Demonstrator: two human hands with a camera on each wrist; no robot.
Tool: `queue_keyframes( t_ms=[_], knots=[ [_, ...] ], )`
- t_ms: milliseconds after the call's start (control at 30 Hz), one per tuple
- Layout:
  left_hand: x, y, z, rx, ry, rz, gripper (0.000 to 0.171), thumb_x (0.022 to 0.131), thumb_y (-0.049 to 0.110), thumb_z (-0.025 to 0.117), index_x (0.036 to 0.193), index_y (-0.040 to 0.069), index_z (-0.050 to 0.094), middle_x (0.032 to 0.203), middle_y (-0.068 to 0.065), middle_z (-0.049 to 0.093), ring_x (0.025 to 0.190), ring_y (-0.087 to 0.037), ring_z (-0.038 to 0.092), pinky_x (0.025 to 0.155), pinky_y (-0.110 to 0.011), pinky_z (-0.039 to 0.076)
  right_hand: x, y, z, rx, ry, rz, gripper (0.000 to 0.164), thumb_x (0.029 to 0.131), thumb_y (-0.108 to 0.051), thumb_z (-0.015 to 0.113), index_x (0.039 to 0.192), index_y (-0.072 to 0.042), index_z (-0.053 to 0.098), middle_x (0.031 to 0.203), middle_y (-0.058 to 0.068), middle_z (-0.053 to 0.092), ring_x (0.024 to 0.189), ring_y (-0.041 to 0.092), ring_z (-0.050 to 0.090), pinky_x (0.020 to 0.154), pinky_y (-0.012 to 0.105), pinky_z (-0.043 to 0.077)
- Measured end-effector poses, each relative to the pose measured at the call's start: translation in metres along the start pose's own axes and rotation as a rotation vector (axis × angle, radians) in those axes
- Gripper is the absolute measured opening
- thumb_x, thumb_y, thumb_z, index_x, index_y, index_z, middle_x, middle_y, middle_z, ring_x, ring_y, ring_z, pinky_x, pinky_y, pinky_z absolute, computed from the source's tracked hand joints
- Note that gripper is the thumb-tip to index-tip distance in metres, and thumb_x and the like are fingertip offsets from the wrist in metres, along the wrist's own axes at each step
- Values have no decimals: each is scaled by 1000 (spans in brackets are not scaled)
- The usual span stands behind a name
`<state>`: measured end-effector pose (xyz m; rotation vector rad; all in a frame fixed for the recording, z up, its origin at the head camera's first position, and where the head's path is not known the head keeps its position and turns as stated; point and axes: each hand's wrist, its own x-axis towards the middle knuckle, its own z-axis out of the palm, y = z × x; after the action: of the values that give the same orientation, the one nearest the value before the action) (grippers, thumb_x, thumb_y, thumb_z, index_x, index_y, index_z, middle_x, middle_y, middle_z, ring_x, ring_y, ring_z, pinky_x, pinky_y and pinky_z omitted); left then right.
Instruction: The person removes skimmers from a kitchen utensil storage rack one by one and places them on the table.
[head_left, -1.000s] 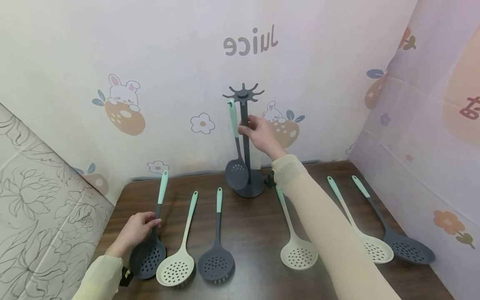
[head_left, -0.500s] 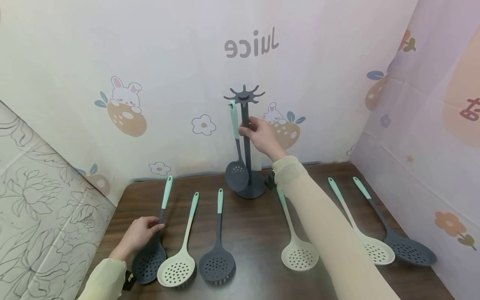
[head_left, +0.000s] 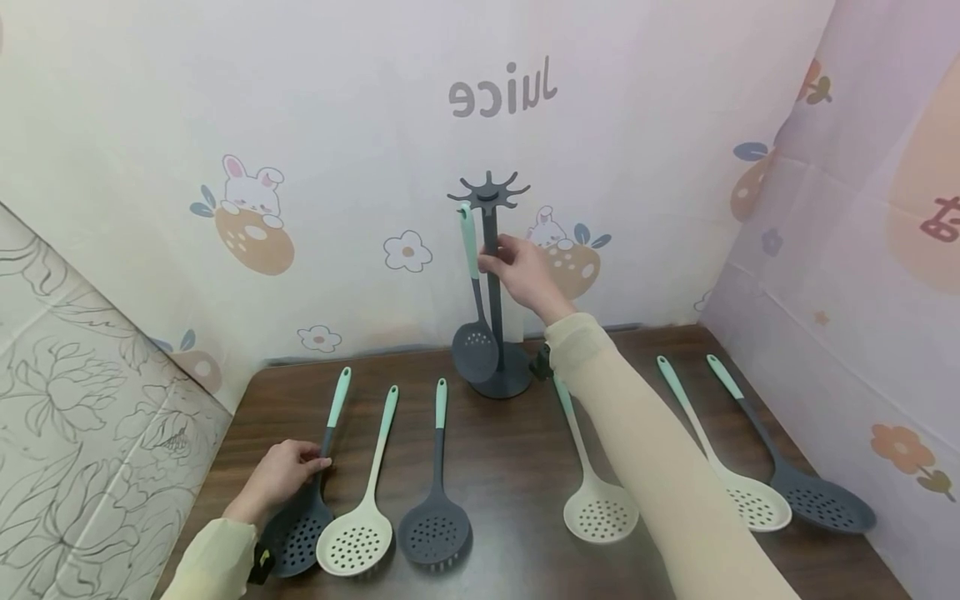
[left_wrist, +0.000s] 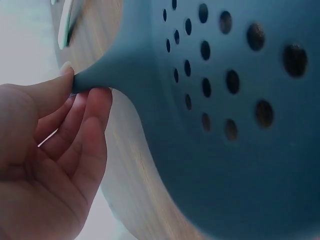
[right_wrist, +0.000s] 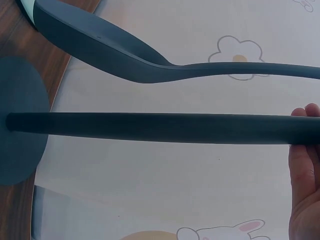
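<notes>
At the table's left, my left hand (head_left: 279, 477) pinches a dark grey skimmer (left_wrist: 135, 75) with a mint handle by its thin neck, thumb on one side and fingers on the other. Its perforated bowl (head_left: 298, 533) lies partly behind the hand and wrist in the head view. My right hand (head_left: 525, 273) grips the pole (right_wrist: 165, 128) of a dark utensil stand (head_left: 504, 383) at the back middle. From one hook of the stand's top (head_left: 489, 195) hangs another dark skimmer (head_left: 476, 352), left of the pole, its handle close to my right fingertips.
Right of my left hand lie a cream skimmer (head_left: 355, 542) and a dark one (head_left: 433, 530). Another cream skimmer (head_left: 600, 513) lies beside my right forearm. Far right are a cream skimmer (head_left: 759, 502), partly hidden by the arm, and a dark one (head_left: 823, 502). A printed cloth (head_left: 345, 125) backs the table.
My left hand has moved a little nearer and to the right with its skimmer, whose handle end has come down toward the table. The right hand keeps its hold on the pole.
</notes>
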<state>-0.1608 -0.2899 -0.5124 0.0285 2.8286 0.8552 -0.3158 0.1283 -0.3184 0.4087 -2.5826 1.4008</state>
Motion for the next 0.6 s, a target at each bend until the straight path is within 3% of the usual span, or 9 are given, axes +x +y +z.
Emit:
queue_keyframes(
  t_ms=[233,467,600],
  knots=[
    [2,-1,0,31,-16,-7,13,92,16,71,96,5,74,78,0,67,66,-14,61,56,-32,50,-2,0,1,0,-2,7,24,97,-43,64,108,-22,66,101,-5,72,102,14,65,91,41,49],
    [3,1,-1,114,-44,6,16,89,17,75,77,10,68,65,1,60,57,-15,57,52,-31,45,-3,-2,1,-1,0,2,24,97,-42,63,108,-21,66,102,-4,72,103,15,65,92,43,49],
    [5,4,-1,141,-58,3,19,88,18,76,73,11,65,64,1,59,55,-15,56,52,-31,44,-2,-3,0,-3,4,6,24,97,-43,63,109,-21,66,103,-4,72,104,15,65,93,42,48]
  ],
)
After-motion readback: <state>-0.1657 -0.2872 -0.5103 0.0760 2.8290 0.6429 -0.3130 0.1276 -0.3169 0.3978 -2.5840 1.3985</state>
